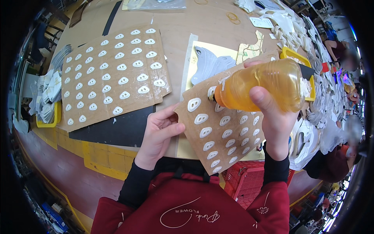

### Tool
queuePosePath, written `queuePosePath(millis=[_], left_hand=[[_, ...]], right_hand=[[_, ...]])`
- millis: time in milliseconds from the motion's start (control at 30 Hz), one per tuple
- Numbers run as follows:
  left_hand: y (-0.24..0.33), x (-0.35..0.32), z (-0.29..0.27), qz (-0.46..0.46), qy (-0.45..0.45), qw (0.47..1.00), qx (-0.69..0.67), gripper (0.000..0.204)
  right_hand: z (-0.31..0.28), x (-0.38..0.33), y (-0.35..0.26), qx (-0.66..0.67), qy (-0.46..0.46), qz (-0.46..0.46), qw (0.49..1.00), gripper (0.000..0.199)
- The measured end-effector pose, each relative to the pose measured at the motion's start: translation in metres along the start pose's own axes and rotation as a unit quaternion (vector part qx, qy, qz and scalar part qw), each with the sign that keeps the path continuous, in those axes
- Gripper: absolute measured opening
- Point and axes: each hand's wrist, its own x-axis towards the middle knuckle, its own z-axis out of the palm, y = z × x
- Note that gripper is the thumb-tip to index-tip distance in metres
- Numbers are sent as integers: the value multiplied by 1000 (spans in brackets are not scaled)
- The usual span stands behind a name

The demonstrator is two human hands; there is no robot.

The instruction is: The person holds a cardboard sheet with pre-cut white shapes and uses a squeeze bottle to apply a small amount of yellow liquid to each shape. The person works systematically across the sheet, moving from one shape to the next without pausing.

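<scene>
My left hand (161,128) pinches a brown cardboard sheet (215,128), jutting past the worktop's (210,23) near edge | my right hand (274,123) grasps a tilted, amber-filled clear plastic bottle (269,76), nozzle (212,94) near the sheet's far-left corner

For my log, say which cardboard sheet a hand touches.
The right sheet, under the bottle: the left hand is at its edge. No hand touches the left sheet.

The bottle (269,84) hides most of my right fingers (260,96) and part of the brown board (216,134) beneath them. Well to their right, two people's heads (353,126) are blurred; far ahead of my left fingers (174,129), clear plastic (161,4) is cut by the upper edge.
</scene>
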Motion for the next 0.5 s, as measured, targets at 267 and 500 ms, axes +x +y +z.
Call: queuePosePath(millis=[267,500], left_hand=[[0,0,1,-4,9,1000,1,48],[-2,4,3,-20,58,998,16,50]], right_hand=[[-22,-5,18,259,85,21,962,52],[-69,-18,29,675,-66,29,734,66]])
